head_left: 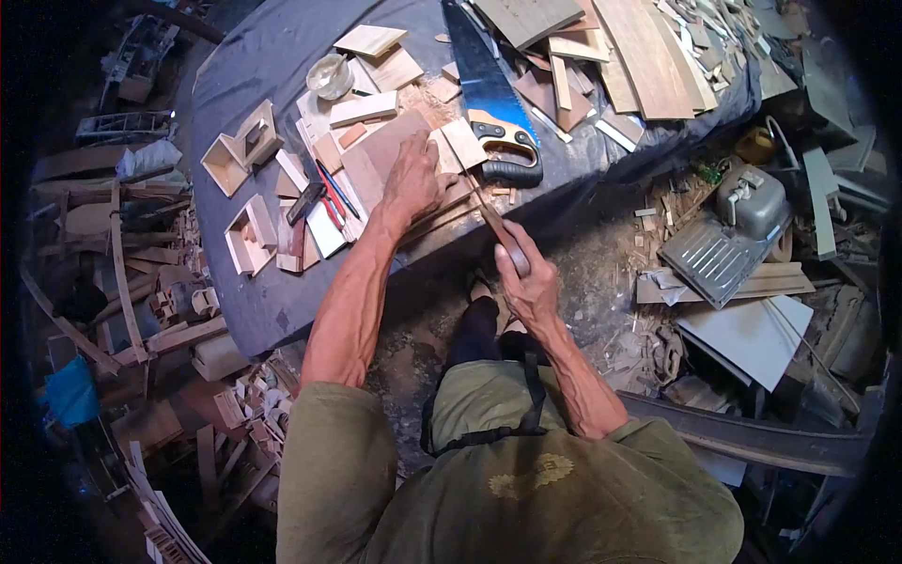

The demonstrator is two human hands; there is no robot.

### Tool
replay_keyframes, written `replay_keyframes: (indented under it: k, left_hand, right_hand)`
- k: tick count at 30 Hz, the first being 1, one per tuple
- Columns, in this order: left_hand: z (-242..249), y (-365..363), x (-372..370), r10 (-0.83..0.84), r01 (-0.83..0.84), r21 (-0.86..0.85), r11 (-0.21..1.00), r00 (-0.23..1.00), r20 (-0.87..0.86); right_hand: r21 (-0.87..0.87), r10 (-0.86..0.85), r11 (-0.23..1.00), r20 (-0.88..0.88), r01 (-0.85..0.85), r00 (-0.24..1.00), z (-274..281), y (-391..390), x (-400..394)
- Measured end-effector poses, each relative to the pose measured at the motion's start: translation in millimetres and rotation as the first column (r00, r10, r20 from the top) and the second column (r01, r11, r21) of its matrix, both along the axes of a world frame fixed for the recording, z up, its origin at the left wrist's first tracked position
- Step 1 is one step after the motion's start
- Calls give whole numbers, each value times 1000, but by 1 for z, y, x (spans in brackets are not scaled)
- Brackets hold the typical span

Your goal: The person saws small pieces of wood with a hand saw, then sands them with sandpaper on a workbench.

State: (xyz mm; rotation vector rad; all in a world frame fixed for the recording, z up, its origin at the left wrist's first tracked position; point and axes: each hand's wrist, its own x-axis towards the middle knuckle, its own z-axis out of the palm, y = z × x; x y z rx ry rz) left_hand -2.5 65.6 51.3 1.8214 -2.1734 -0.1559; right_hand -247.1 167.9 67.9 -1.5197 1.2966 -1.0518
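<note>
My left hand (413,179) presses down on a brown wooden board (381,155) near the bench edge, fingers curled over it. Beside its fingertips is a pale wood block (462,144). My right hand (528,282) is closed around the wooden handle of a small handsaw (495,226). The saw's thin blade shows almost edge-on and points at the wood by my left hand. Just beyond lies a larger handsaw (507,150) with a black and tan handle. Red-handled pliers (333,199) and a hammer (305,202) are left of my left hand.
Small open wooden boxes (225,167) stand at the left of the cloth-covered bench (282,305). A glue-smeared jar (330,77) sits among wood pieces. Stacked boards (648,56) fill the far right. A metal sink (723,240) and scrap wood lie on the floor.
</note>
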Motion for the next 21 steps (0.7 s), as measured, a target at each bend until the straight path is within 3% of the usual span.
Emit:
replay_keyframes:
  k: [3, 8, 11, 12, 17, 20, 21]
  left_hand:
    - [-1, 2, -1, 26, -26, -18, 999, 1000, 6]
    - [6, -2, -2, 35, -34, -5, 999, 999, 4]
    - [-1, 1, -4, 5, -5, -24, 1000, 1000, 5]
    - [0, 2, -5, 11, -10, -13, 1000, 1000, 5]
    - [3, -1, 0, 19, -19, -36, 999, 1000, 3]
    - [2, 3, -3, 9, -10, -35, 999, 1000, -8]
    - [3, 2, -2, 9, -9, -30, 1000, 1000, 1]
  right_hand:
    - [214, 85, 973, 33, -90, 996, 11, -32, 16]
    - [-165, 7, 986, 113, 11, 994, -21, 2, -3]
    - [-8, 52, 999, -29, -52, 998, -5, -28, 14]
    - [153, 101, 984, -23, -96, 995, 16, -41, 21]
    - [-141, 27, 990, 79, -16, 997, -20, -22, 13]
    - [146, 113, 983, -3, -112, 994, 13, -43, 23]
    - [93, 82, 992, 28, -84, 996, 9, -37, 20]
